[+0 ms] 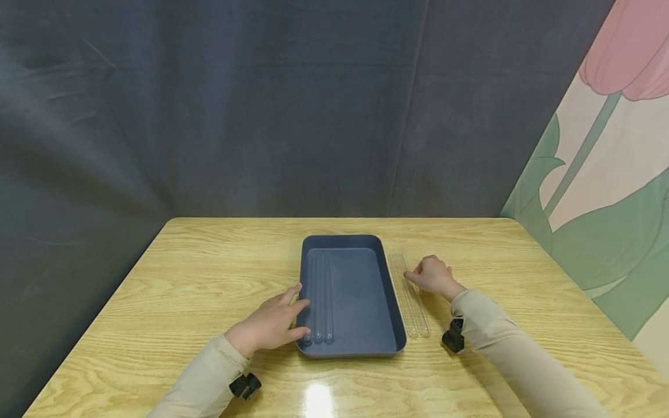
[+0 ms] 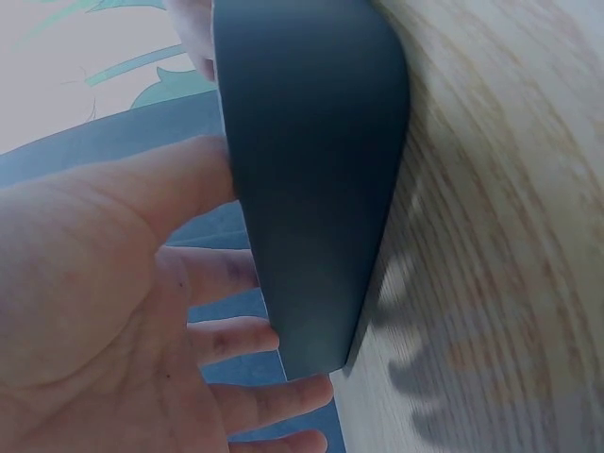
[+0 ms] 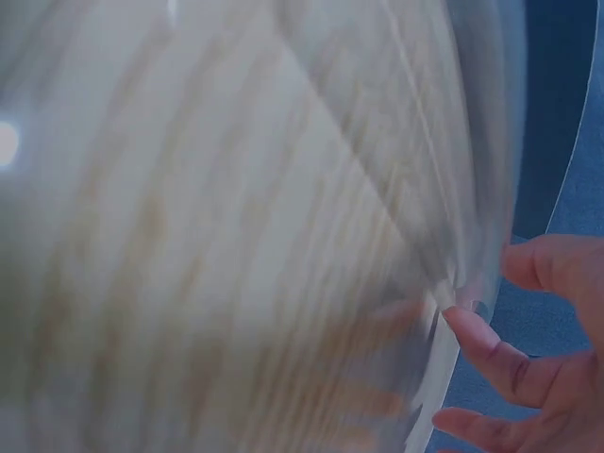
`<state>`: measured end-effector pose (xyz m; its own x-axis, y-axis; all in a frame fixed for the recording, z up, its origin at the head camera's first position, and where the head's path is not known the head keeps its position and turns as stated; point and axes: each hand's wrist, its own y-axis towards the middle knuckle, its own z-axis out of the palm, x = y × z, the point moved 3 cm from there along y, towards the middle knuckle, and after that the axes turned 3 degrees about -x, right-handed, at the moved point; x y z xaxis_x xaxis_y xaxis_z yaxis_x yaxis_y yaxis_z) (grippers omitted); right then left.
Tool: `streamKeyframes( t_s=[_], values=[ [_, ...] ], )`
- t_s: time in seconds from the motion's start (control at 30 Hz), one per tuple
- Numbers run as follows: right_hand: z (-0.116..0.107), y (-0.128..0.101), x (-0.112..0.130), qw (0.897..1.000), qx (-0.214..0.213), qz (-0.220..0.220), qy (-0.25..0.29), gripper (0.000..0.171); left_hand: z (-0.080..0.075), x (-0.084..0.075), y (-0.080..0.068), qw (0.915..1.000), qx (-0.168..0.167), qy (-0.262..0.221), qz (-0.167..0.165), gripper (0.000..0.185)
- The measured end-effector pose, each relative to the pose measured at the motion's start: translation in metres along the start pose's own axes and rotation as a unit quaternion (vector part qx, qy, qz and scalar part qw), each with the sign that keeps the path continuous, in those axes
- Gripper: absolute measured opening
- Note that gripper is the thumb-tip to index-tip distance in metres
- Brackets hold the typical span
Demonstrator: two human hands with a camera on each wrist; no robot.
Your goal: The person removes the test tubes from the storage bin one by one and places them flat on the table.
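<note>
On the wooden table (image 1: 209,278), clear tubes (image 1: 413,302) lie lengthwise front-to-back; right hand (image 1: 432,276) fingers touch them, left hand (image 1: 269,326) relaxed against tray (image 1: 355,290).

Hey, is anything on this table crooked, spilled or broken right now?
Nothing stands out. The blue tray sits square on the table, clear tubes lie parallel inside it, and two more tubes lie beside it by the right hand. No spills show.
</note>
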<state>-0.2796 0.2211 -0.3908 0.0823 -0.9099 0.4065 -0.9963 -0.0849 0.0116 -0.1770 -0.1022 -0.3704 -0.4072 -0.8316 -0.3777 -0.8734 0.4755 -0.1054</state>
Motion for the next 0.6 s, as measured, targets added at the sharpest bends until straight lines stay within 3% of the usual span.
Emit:
streamKeyframes(
  t_s=[0.6],
  values=[
    [-0.0057, -0.0012, -0.0007, 1.000, 0.011, 0.010, -0.004, 0.037, -0.0017, -0.0019, -0.0015, 1.0000, 0.003, 0.002, 0.000, 0.058]
  ],
)
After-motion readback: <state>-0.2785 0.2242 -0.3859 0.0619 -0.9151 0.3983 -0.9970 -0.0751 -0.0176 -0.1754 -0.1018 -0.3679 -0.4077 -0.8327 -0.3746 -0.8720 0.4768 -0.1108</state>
